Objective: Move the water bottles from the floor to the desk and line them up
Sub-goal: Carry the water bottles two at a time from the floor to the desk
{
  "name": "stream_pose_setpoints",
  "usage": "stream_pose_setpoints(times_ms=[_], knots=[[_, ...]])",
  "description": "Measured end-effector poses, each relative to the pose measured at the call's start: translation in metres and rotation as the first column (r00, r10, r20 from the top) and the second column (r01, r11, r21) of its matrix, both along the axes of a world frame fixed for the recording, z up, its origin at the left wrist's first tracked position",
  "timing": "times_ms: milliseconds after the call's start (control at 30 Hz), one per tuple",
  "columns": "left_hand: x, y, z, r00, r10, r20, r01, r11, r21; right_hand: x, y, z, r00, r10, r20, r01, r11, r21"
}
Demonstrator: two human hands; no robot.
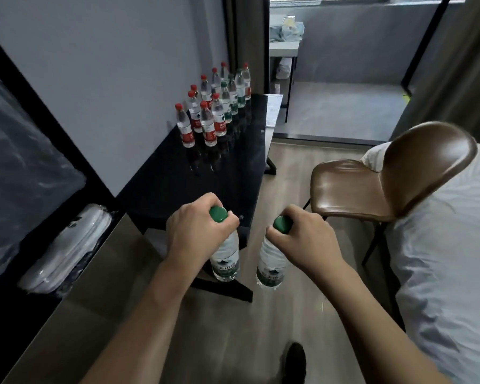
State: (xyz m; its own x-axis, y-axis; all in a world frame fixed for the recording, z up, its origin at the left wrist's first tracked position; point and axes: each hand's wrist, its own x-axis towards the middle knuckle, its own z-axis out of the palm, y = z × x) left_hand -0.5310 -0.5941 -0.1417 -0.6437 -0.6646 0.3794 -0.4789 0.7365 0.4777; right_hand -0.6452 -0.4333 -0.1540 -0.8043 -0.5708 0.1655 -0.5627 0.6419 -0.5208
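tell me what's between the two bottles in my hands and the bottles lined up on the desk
Head view: only bare black desk top lies between the held green-capped bottles and the standing bottles.

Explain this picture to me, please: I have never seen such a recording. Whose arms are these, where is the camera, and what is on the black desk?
There is no machine here. A person wears one camera on the head, looking forward and down, so the two bare arms are their own. The left hand holds a green-capped bottle by its neck, and the right hand holds a second green-capped bottle the same way; each grip is closed just under the cap. Both hang above the wooden floor, near the desk's front corner. On the black desk, against the wall, stand upright water bottles in rows, some with red caps, some green. A brown chair stands to the right.
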Motion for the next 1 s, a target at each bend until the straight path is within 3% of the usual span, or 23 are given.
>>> stream_pose_setpoints(times_ms=[233,567,1000], knots=[[-0.127,-0.021,0.009,0.999,0.035,0.013,-0.035,0.999,0.005,-0.136,-0.019,0.004,0.997,0.079,0.012,-0.079,0.997,0.022],[-0.285,-0.069,0.004,1.000,0.007,0.009,-0.007,0.999,0.034,-0.296,-0.065,0.001,0.999,0.034,0.007,-0.034,0.999,0.041],[-0.467,-0.219,-0.018,0.998,0.069,-0.011,-0.068,0.996,0.050,-0.486,-0.233,-0.015,0.984,0.178,0.003,-0.177,0.978,0.106]])
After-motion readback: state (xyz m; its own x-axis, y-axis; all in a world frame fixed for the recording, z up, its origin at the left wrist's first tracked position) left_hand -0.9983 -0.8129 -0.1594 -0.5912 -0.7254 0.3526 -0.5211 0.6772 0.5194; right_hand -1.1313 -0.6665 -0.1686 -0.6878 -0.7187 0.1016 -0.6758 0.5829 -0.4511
